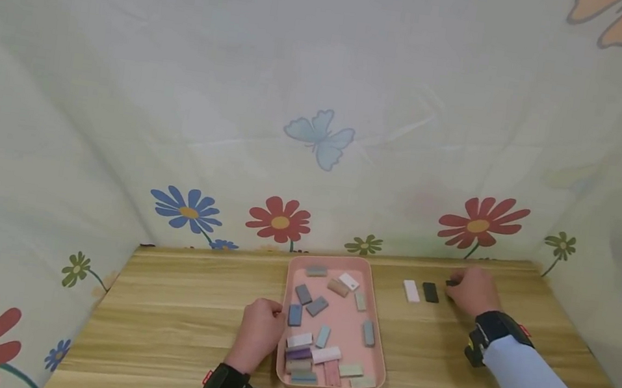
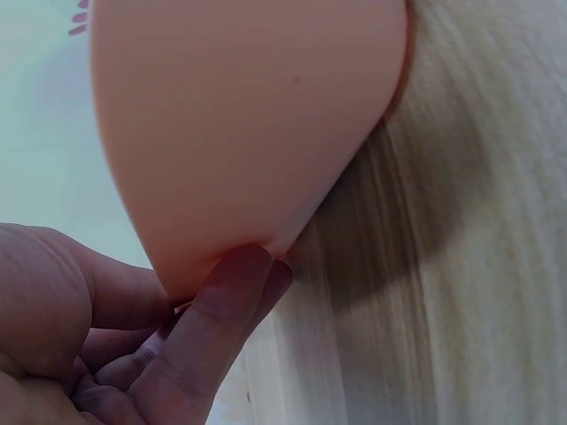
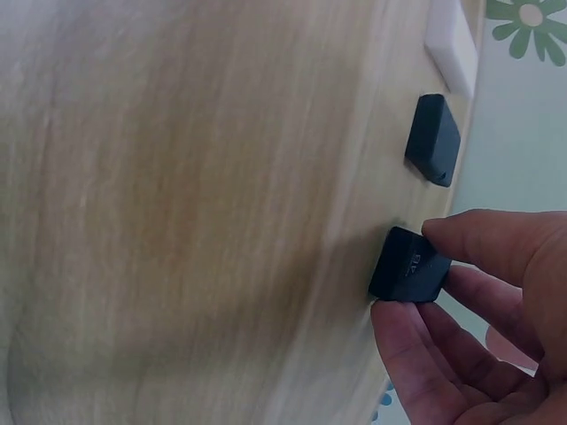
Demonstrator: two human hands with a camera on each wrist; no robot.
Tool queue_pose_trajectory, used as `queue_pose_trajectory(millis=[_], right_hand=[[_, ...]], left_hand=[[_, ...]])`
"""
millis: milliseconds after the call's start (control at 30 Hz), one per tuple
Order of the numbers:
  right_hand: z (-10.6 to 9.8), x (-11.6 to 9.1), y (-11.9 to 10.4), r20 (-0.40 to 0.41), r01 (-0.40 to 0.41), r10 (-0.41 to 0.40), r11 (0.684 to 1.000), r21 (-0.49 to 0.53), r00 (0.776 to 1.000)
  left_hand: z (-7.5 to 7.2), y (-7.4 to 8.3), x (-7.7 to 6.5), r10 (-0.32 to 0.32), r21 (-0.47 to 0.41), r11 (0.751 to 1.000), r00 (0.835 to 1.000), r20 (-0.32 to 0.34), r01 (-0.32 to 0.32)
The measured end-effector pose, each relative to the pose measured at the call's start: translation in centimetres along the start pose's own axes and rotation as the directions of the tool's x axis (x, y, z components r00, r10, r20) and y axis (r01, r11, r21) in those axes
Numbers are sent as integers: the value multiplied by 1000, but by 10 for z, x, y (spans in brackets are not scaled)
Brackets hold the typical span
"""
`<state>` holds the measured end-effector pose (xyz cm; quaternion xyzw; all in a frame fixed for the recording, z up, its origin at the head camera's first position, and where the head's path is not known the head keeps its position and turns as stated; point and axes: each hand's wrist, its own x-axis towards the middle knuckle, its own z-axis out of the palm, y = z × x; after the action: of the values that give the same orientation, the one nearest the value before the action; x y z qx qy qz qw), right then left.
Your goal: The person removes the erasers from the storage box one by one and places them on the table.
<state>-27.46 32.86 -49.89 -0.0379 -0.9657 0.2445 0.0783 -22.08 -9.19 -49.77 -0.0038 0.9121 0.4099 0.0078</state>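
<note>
My left hand (image 1: 258, 334) is at the left side of a pink tray (image 1: 322, 387), thumb and fingers pinching its rim; the left wrist view shows the tray wall (image 2: 257, 115) close up above those fingers (image 2: 213, 310). At the right, my right hand (image 1: 474, 290) pinches a small black block (image 3: 407, 266) with light lettering between thumb and fingers, low at the tabletop. Left of it lie another black block (image 1: 430, 292) and a white block (image 1: 411, 291), side by side in a row.
Inside the tray are several small blocks in muted colours, among them a blue block (image 1: 295, 315), a purple block (image 1: 298, 353) and a brown block (image 1: 338, 287). The wood-grain table (image 1: 178, 307) meets a flower-print cloth (image 1: 221, 162) behind and at both sides.
</note>
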Motion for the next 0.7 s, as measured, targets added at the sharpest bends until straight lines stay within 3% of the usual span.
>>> queue_pose_trajectory(millis=[300, 500, 700], right_hand=[[-2, -3, -6, 22, -28, 28, 1000, -10, 999], [-2, -5, -10, 35, -43, 43, 999, -13, 998], [0, -4, -6, 11, -2, 2, 1000, -29, 1000]], left_hand=[[0, -1, 0, 15, 24, 1000, 1000, -7, -15], [0, 1, -1, -13, 15, 1000, 1000, 0, 13], [1, 2, 0, -48, 20, 999, 999, 10, 48]])
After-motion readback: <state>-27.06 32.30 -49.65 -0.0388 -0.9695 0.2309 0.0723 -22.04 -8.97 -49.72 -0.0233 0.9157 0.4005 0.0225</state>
